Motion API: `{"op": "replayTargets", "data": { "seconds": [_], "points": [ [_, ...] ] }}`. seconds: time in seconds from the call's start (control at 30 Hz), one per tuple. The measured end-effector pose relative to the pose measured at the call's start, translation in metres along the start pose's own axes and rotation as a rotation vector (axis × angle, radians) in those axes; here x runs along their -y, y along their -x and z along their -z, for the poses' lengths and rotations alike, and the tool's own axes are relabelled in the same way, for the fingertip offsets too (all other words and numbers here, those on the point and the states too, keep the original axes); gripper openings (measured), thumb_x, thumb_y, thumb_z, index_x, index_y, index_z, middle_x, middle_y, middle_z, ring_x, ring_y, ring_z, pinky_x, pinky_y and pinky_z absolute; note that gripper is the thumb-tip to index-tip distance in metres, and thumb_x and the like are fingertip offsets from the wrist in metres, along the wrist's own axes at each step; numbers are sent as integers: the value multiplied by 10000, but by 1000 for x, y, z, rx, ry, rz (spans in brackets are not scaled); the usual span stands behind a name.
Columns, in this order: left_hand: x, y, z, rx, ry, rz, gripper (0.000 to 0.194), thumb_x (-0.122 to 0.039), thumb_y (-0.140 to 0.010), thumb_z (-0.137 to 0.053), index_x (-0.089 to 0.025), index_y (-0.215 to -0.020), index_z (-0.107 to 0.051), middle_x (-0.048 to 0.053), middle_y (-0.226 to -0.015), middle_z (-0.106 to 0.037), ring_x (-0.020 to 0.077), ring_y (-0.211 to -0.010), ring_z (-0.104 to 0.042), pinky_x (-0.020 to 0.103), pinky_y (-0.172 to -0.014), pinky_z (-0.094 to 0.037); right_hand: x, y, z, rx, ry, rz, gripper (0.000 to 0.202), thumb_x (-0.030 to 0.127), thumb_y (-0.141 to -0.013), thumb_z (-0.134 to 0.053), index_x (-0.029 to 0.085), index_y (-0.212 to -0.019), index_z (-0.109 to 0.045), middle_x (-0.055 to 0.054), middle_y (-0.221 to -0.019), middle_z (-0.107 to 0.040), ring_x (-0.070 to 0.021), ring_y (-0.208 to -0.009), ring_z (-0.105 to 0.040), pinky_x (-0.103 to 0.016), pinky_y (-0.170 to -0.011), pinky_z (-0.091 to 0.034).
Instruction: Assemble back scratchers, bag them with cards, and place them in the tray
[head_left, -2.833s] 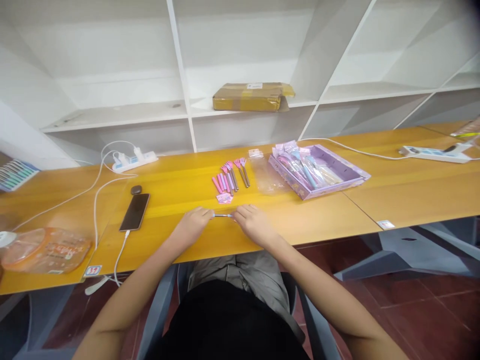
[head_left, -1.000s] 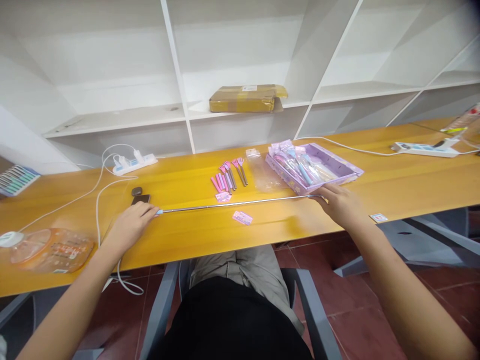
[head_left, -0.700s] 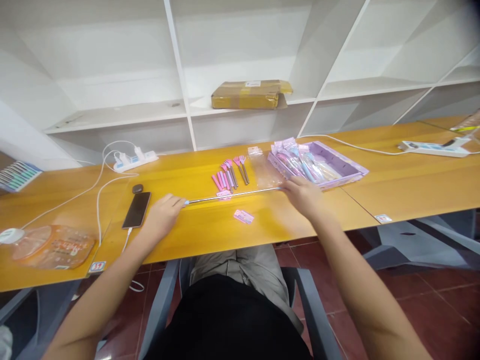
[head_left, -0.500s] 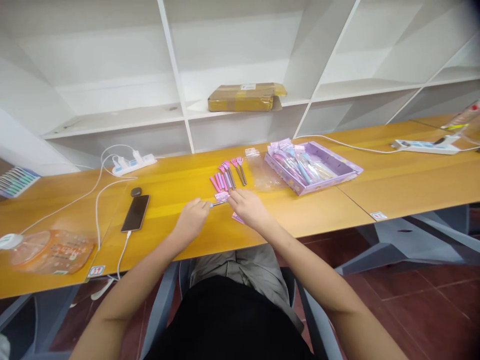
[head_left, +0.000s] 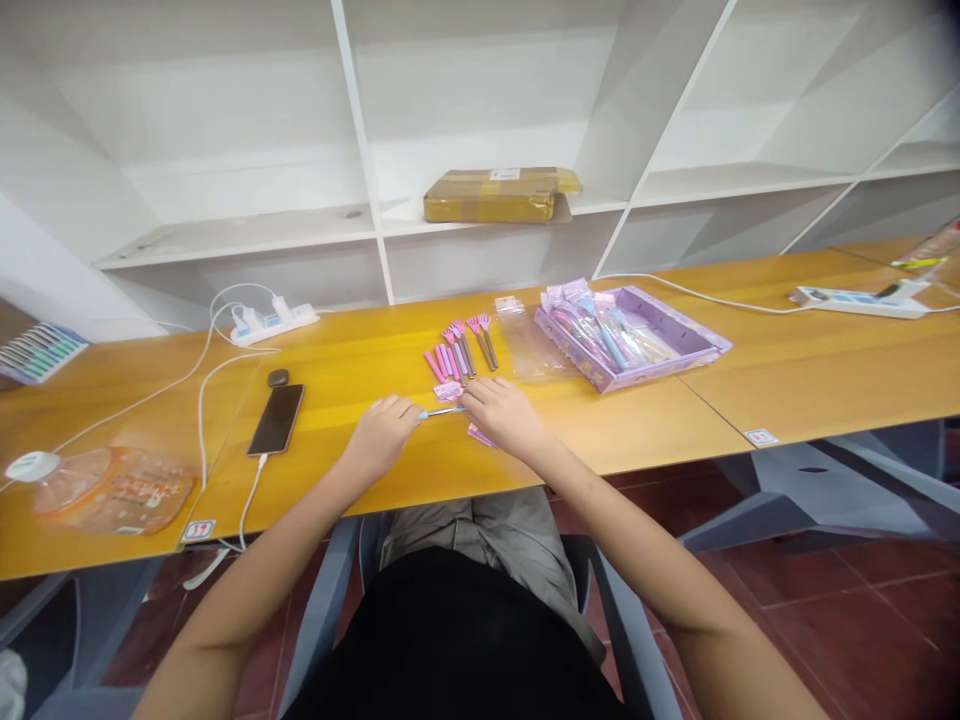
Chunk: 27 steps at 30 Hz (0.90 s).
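My left hand (head_left: pixel 384 432) is closed on the blue end of a slim rod (head_left: pixel 441 412) with a metal shaft. The fingers of my right hand (head_left: pixel 504 412) close round the rod's other end. Just beyond my hands lie several pink and purple tubes (head_left: pixel 444 364) and several pink claw-shaped heads with dark handles (head_left: pixel 481 338). A small pink card (head_left: pixel 448 391) is beside the tubes, and another (head_left: pixel 480 436) lies partly under my right hand. To the right, a purple box (head_left: pixel 660 365) holds several wrapped items.
A clear plastic bag (head_left: pixel 525 345) lies left of the box. At the left are a phone (head_left: pixel 276 420) on a cable, a power strip (head_left: pixel 276 325) and a large bottle (head_left: pixel 112 490). A cardboard box (head_left: pixel 491 196) sits on the shelf, with another power strip (head_left: pixel 862 300) at the right.
My hands are slightly farther apart, and more of the rod's metal shaft shows between them. The whole view has shifted slightly.
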<state>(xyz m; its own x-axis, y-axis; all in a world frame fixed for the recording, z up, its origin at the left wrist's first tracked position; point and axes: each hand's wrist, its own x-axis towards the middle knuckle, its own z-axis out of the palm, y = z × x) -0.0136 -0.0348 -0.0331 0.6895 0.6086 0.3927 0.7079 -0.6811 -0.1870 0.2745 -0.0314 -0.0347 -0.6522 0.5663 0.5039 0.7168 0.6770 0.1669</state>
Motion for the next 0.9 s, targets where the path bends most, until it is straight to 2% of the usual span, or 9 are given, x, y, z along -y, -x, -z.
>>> {"op": "replayTargets", "data": {
  "seconds": [0.1,0.2,0.43,0.5,0.6,0.7,0.77,0.83,0.9],
  "points": [
    [1,1,-4,20,14,27,213,-297,-1165,-539,-195,-1086,-708,98,-1002,-744,260,-953,-642,405,-813,-437,0,3,-3,34,-9,1,410,136,-887,-842,180,-1258,-674,-133,-1181,-730,-298,-1026,-585,-390,-838,-356],
    [3,2,-9,27,20,42,180,-284,-1150,-577,-184,-1083,-710,98,-1006,-747,263,-953,-641,408,-806,-425,-1,5,-8,43,-9,-8,439,141,-866,-879,154,-1259,-685,-132,-1149,-732,-295,-1008,-586,-392,-831,-349],
    [4,-4,-3,12,13,55,236,-330,-1170,-528,-198,-1104,-711,107,-1032,-760,268,-975,-639,408,-821,-406,-4,4,-12,0,-17,-66,30,165,-1045,-724,182,-1070,-716,-93,-994,-731,-258,-915,-578,-381,-821,-328],
    [12,1,1,-7,-3,68,260,-333,-1173,-509,-199,-1085,-714,116,-1014,-753,276,-966,-631,415,-814,-398,-14,11,-8,-12,-17,-79,74,189,-1086,-672,185,-1032,-723,-87,-964,-728,-249,-897,-582,-379,-824,-338],
    [49,26,14,-38,-58,100,299,-329,-1176,-483,-209,-1041,-720,119,-974,-747,284,-939,-626,420,-795,-388,-52,43,8,-24,-40,-115,153,193,-1100,-625,195,-995,-736,-88,-948,-731,-249,-892,-597,-384,-831,-362],
    [102,68,34,-78,-130,138,292,-339,-1173,-491,-215,-1064,-732,113,-965,-764,289,-933,-651,419,-804,-404,-112,100,31,-67,-38,-231,245,180,-1100,-570,216,-919,-732,-73,-843,-690,-247,-844,-597,-383,-806,-382],
    [129,96,47,-101,-121,152,263,-372,-1162,-528,-228,-1093,-737,105,-1010,-787,286,-957,-680,411,-817,-421,-147,140,45,-109,9,-303,275,235,-1105,-581,234,-861,-707,-67,-821,-685,-242,-818,-598,-380,-809,-401],
    [141,115,54,-62,-67,138,251,-386,-1153,-551,-242,-1092,-747,92,-1014,-797,276,-952,-701,408,-852,-447,-165,169,55,-95,50,-338,284,306,-1112,-607,246,-850,-697,-77,-842,-710,-258,-851,-618,-392,-840,-426],
    [140,123,56,-30,-58,116,264,-389,-1153,-549,-237,-1071,-749,90,-990,-794,274,-933,-704,410,-857,-460,-168,184,62,-75,85,-367,292,332,-1127,-596,249,-868,-703,-103,-883,-741,-277,-892,-636,-408,-860,-445]
  ]
}}
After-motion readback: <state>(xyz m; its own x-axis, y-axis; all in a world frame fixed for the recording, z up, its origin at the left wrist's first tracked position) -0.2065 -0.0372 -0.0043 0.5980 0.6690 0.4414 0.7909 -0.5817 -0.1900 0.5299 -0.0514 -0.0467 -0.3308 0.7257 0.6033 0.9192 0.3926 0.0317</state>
